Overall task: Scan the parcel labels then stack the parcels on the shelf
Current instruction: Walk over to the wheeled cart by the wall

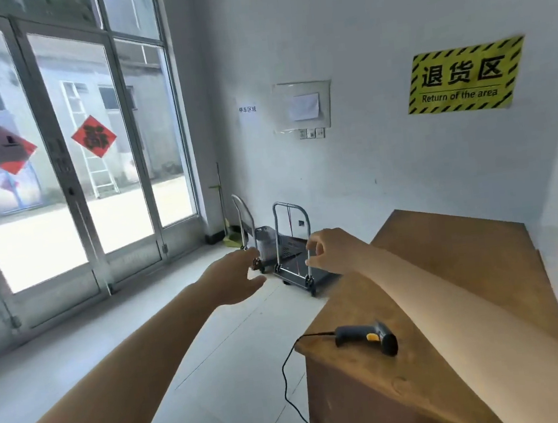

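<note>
A black handheld barcode scanner (370,336) with a yellow trigger lies on its side near the front left corner of a wooden table (450,283). Its black cable (286,376) hangs over the table edge. Both my arms are stretched out forward at about chest height. My left hand (234,278) is held out with fingers relaxed and holds nothing. My right hand (329,249) hovers above the table's far left edge, fingers loosely bent, empty. No parcel and no shelf are in view.
Two folding platform trolleys (295,261) stand on the tiled floor by the far wall, with a wire basket between them. Glass doors (69,157) fill the left side. A yellow "Return of the area" sign (463,78) hangs on the wall.
</note>
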Available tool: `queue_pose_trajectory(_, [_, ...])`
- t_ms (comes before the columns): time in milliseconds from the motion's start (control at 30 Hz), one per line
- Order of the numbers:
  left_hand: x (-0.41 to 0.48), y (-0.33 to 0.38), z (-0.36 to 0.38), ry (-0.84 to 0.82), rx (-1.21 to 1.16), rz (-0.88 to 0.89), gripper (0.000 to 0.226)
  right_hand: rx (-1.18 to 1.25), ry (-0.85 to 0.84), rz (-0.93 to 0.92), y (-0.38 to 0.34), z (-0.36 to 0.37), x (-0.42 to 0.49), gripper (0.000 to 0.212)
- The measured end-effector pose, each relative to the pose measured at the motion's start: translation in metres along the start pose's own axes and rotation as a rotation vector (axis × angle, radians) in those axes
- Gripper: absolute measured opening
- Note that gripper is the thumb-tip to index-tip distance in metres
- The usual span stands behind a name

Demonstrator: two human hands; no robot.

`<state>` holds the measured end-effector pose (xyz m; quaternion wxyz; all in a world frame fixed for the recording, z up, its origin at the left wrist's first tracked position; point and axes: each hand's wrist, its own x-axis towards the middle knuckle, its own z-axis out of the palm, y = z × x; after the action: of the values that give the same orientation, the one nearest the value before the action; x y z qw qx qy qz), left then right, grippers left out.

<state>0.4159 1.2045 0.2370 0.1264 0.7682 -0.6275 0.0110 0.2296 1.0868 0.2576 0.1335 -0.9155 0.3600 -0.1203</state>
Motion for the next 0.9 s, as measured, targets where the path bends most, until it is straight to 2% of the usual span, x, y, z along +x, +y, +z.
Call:
queue_pose_trajectory(133, [0.093,-0.062,-0.009,0.038,-0.002,-0.058,0.051,-0.036,-0.014,-0.019,0.007,0.012,0.108,0.036])
queue_pose_trajectory(233, [0.166,-0.113,-0.021,0.063,-0.02,-0.126,0.051,-0.196,-0.048,-0.029,0.011,0.004,0.189,0.034])
queue_pose_trajectory(333, [0.229,-0.162,-0.029,0.044,-0.011,-0.133,0.049,-0.238,0.029,-0.035,0.007,-0.007,0.269,0.033])
queue_pose_trajectory(467, [0.307,-0.219,-0.029,0.047,-0.01,-0.056,0.034,-0.196,0.055,-0.011,0.009,0.008,0.36,0.031])
queue_pose_trajectory(600, [0.397,-0.286,-0.015,0.055,-0.002,-0.025,0.035,-0.156,0.076,0.094,0.026,0.034,0.444,0.035])
queue_pose_trajectory(700, [0.468,-0.322,0.005,0.031,0.062,0.07,0.034,-0.154,0.104,0.211,0.047,0.044,0.492,0.035])
queue_pose_trajectory(833, [0.56,-0.335,0.021,-0.065,0.144,0.236,0.039,-0.138,0.097,0.397,0.077,0.042,0.542,0.037])
queue_pose_trajectory(900, [0.607,-0.325,0.029,-0.087,0.1,0.329,0.04,-0.144,0.116,0.484,0.095,0.039,0.559,0.038])
